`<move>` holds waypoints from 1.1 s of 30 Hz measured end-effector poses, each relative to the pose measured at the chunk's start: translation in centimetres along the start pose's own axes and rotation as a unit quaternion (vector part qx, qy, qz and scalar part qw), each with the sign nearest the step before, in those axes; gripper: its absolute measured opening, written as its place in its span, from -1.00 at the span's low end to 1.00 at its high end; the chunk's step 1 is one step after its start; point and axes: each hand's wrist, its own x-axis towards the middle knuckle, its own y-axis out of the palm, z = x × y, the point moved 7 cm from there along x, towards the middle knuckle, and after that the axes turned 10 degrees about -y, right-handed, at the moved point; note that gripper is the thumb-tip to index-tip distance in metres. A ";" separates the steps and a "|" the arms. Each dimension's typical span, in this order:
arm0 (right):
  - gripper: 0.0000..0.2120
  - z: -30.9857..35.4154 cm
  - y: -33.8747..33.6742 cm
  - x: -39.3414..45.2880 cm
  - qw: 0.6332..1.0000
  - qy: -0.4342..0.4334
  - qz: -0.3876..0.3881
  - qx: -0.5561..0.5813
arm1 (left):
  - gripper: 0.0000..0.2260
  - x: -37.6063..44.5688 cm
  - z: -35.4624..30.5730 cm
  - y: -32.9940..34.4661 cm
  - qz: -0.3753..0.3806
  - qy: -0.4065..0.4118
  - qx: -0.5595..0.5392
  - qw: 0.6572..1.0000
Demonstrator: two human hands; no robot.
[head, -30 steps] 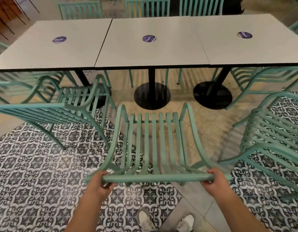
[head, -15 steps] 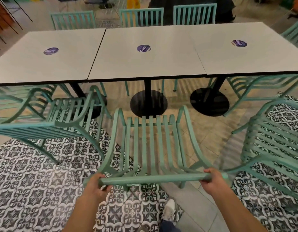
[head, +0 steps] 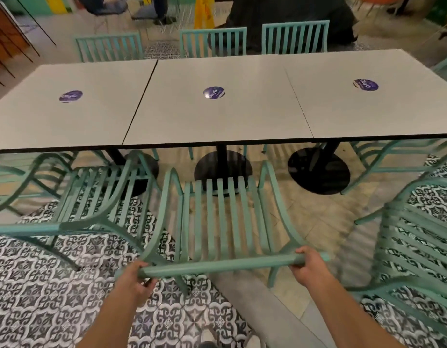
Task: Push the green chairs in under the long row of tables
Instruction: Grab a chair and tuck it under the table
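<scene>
A green slatted chair (head: pixel 223 217) stands in front of me, facing the middle table of a long row of grey tables (head: pixel 217 116). Its seat front is close to the table edge, near the black pedestal base (head: pixel 222 169). My left hand (head: pixel 134 280) grips the left end of the chair's top rail (head: pixel 222 264). My right hand (head: pixel 309 266) grips the rail's right end. Both hands have fingers curled round the rail.
Another green chair (head: pixel 97 197) stands angled to the left, and one (head: pixel 418 247) to the right, both pulled out. Three green chairs (head: pixel 213 42) line the far side. A black pedestal base (head: pixel 319 172) sits right. A yellow floor sign (head: pixel 205 11) and people are beyond.
The chair has slid forward toward the middle table with both hands on its rail, and I have stepped after it; the tables now appear closer.
</scene>
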 end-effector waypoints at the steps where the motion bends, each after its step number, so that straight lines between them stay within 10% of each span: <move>1: -0.90 0.3 0.7 0.3 1.000 0.001 -0.002 -0.004 | -0.91 -0.1 -0.6 0.7 0.000 0.003 0.001 1.000; 33: -0.87 5.0 18.0 6.8 1.000 -0.013 -0.012 0.017 | -0.94 2.9 -15.5 16.2 0.054 0.008 0.032 0.998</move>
